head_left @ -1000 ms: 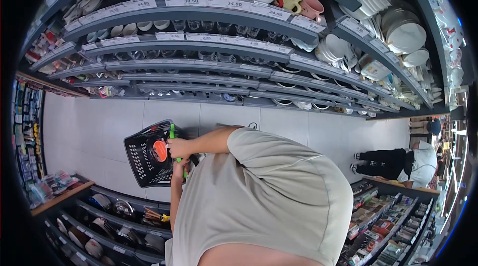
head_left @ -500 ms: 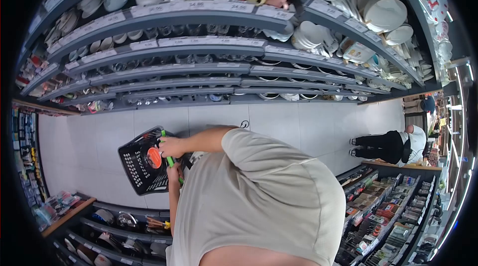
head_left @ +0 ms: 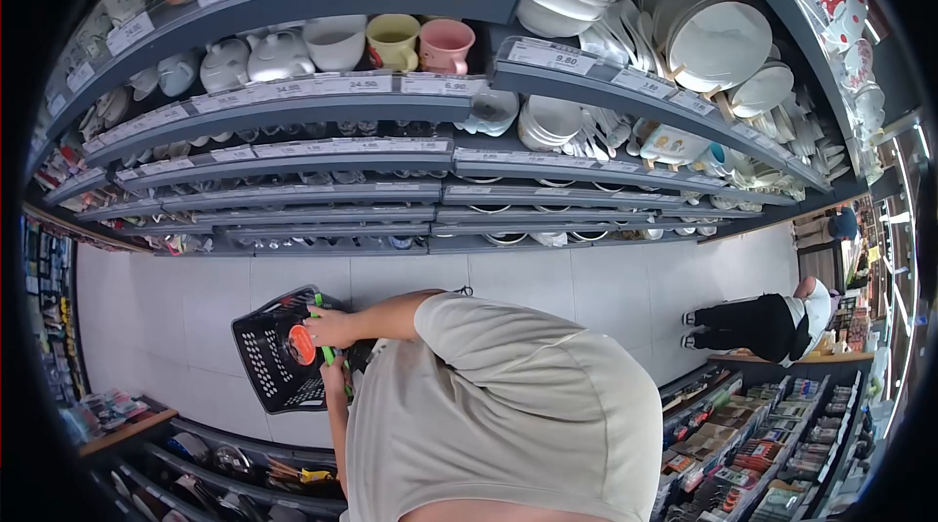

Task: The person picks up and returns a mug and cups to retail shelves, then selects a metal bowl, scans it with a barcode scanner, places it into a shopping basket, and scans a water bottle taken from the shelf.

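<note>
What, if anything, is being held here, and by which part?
The right hand and left hand hold a black perforated plastic basket by its green bar handle.

Free passage runs along the tiled floor (head_left: 537, 282) between the tableware shelves (head_left: 352, 6) and the wearer's sleeve (head_left: 479, 326). Obstacles: a black basket (head_left: 262, 354) to the left, a standing person (head_left: 754, 326) to the far right, plates (head_left: 720, 45) crowding the shelves.
</note>
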A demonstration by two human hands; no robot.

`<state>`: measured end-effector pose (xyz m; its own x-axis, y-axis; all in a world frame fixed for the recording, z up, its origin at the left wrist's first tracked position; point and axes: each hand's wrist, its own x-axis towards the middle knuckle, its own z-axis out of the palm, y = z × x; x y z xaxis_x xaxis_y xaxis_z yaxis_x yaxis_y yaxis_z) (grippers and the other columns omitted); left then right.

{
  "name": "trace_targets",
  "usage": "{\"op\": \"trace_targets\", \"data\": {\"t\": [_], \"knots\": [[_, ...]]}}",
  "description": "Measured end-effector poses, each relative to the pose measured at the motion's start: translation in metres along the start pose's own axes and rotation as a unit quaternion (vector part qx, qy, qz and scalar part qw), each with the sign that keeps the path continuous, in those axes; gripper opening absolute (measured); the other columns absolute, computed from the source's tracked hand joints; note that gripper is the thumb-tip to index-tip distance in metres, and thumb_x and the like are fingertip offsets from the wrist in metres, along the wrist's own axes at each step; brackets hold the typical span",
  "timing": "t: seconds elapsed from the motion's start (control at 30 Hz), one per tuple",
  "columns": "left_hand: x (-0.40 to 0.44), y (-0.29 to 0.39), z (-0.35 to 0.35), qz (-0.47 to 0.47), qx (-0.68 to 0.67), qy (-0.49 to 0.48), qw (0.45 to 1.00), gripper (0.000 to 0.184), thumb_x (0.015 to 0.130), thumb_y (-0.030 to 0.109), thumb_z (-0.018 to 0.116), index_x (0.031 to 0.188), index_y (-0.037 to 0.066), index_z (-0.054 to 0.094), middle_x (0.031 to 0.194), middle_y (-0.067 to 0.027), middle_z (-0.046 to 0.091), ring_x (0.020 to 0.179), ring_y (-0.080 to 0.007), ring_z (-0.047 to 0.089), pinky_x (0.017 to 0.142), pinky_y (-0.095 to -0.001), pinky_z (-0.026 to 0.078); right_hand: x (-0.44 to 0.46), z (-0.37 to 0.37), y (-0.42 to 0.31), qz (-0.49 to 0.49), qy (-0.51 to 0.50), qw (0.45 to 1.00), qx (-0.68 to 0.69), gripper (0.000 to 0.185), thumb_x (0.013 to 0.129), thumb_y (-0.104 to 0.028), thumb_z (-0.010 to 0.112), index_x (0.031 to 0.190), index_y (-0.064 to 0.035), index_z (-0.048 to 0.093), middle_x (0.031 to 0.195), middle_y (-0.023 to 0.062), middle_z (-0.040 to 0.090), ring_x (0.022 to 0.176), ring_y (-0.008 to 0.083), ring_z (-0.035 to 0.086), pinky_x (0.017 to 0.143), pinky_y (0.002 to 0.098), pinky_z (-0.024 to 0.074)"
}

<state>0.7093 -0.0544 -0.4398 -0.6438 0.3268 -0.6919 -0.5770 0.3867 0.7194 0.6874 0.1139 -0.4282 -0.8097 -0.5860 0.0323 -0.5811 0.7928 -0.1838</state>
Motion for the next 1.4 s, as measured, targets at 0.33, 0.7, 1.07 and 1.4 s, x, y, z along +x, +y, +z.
{"op": "trace_targets", "data": {"t": [0.33,0.7,1.07,1.4], "knots": [[-0.02,-0.023,0.053,0.033,0.075,0.071,0.994,0.025,0.081,0.017,0.057,0.06,0.007,0.047,0.044,-0.0007,0.042,0.031,-0.0111,0.037,0.032,-0.0283,0.027,-0.048,0.002,-0.006,0.024,-0.02,0.999,-0.016,0.017,0.072,-0.022,0.064,0.086,-0.0181,0.072,0.101,0.0034,0.063,0.112,0.0248,0.051,0.111,0.0575,0.0191],[-0.034,-0.044,0.093,0.022,0.116,0.09,0.989,0.02,0.075,0.016,0.059,0.059,0.007,0.051,0.047,0.0004,0.045,0.038,-0.0101,0.041,0.038,-0.0286,0.03,-0.109,-0.022,-0.01,0.036,-0.016,0.999,-0.022,0.018,0.065,-0.029,0.071,0.08,-0.0209,0.072,0.091,-0.0023,0.064,0.099,0.0213,0.053,0.09,0.0503,0.0365],[-0.052,-0.062,0.15,0.052,0.128,0.091,0.986,0.019,0.075,0.017,0.059,0.062,0.005,0.053,0.05,-0.0007,0.048,0.039,-0.0106,0.043,0.038,-0.0281,0.03,-0.166,-0.008,-0.011,0.04,-0.081,0.996,0.011,0.023,0.067,-0.027,0.07,0.089,-0.0214,0.071,0.093,-0.0011,0.064,0.105,0.0213,0.053,0.099,0.055,0.0334],[-0.098,-0.093,0.216,0.083,0.319,0.148,0.933,0.043,0.073,0.038,0.059,0.093,0.001,0.065,0.085,-0.0275,0.063,0.086,-0.0412,0.064,0.075,-0.048,0.048,-0.251,-0.019,-0.035,0.079,-0.064,0.995,0.025,0.015,0.064,-0.024,0.066,0.079,-0.0202,0.07,0.087,0.0026,0.064,0.1,0.0242,0.056,0.084,0.0507,0.0388]]}}
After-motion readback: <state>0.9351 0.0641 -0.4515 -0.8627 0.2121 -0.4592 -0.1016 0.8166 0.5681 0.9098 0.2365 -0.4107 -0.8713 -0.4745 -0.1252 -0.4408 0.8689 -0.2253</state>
